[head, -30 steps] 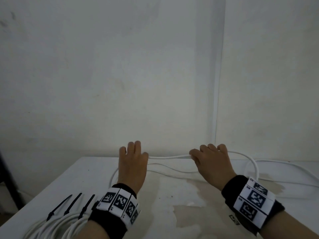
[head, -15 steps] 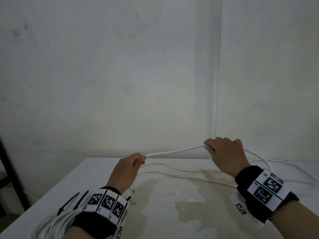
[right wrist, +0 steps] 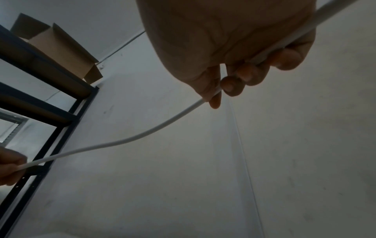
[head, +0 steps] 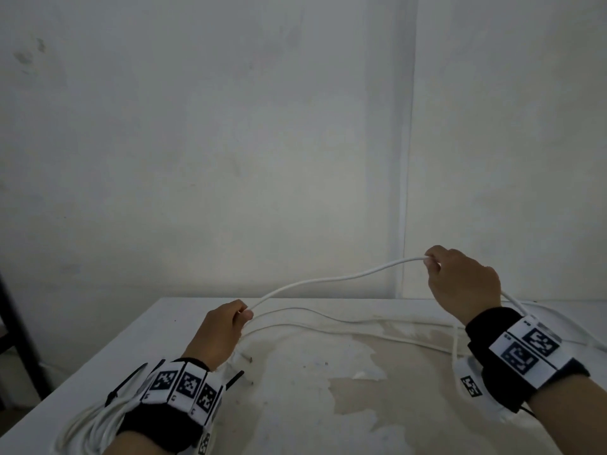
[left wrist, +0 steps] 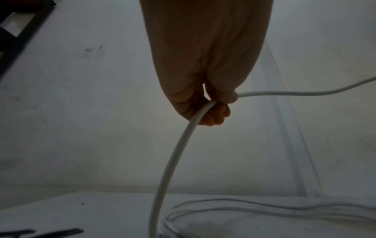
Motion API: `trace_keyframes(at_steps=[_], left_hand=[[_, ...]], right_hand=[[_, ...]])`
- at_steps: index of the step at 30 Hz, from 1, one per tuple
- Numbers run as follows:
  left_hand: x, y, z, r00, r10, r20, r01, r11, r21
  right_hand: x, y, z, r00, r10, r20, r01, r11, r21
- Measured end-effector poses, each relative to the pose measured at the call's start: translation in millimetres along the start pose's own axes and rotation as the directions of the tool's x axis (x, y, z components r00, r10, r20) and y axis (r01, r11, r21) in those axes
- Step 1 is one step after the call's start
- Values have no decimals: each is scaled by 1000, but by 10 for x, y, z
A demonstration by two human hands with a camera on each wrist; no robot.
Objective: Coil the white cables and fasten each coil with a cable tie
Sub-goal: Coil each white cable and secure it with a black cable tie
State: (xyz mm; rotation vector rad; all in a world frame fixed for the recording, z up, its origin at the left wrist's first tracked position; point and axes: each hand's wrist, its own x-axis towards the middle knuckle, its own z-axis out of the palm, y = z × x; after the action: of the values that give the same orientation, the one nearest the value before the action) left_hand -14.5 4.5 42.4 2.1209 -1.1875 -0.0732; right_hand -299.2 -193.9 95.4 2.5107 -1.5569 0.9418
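Observation:
A white cable (head: 331,281) spans the air between both hands above the white table (head: 138,343). My left hand (head: 226,326) grips it low at centre left, and the left wrist view shows the cable (left wrist: 173,157) curving down from the curled fingers (left wrist: 215,116). My right hand (head: 460,280) holds it higher at the right, pinching the cable (right wrist: 122,141) between thumb and fingers. More loose cable (head: 328,323) lies across the table behind the hands. Black cable ties (head: 124,382) lie by my left wrist.
A coiled bundle of white cable (head: 88,425) sits at the table's near left corner. A dark metal shelf (right wrist: 40,99) with a cardboard box (right wrist: 59,46) stands to the left. A plain wall runs close behind the table. The tabletop has a stained, peeling patch (head: 361,382).
Both hands have lifted off the table with the cable. The right hand has risen and moved right, stretching a longer span of cable; the left hand now grips it with curled fingers.

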Motion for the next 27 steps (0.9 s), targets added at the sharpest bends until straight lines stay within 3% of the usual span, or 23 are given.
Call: trace_keyframes(at_steps=[4, 7, 11, 14, 17, 20, 23, 25, 27], left_hand=[[-22, -16, 19, 1000, -9, -23, 7, 998, -68], [-22, 57, 18, 995, -14, -101, -4, 984, -176], [-3, 164, -40, 982, 65, -178, -87, 989, -119], [-19, 229, -65, 968, 123, -218, -143, 986, -80], [-46, 264, -129, 954, 168, -249, -185, 982, -45], [-64, 256, -255, 949, 216, -229, -226, 974, -16], [-57, 157, -351, 958, 254, -135, -244, 966, 86], [-53, 64, -389, 975, 203, -90, -187, 970, 156], [-67, -3, -405, 993, 91, -77, -83, 990, 110]], right_hand=[[-36, 58, 34, 999, 36, 39, -35, 999, -16], [-120, 23, 149, 986, -40, 160, 55, 995, -88], [-248, -94, 294, 907, -209, 367, 211, 977, 34], [-299, -251, 375, 867, -254, 429, 289, 957, -17], [-291, -340, 464, 887, -265, 377, 329, 937, -115], [-210, -276, 387, 924, -195, 329, 234, 968, -84], [-117, -111, 238, 969, -113, 219, 121, 992, -20], [-77, 5, 175, 982, -83, 172, 85, 996, -2], [-78, 105, 145, 984, -52, 171, 61, 997, -42]])
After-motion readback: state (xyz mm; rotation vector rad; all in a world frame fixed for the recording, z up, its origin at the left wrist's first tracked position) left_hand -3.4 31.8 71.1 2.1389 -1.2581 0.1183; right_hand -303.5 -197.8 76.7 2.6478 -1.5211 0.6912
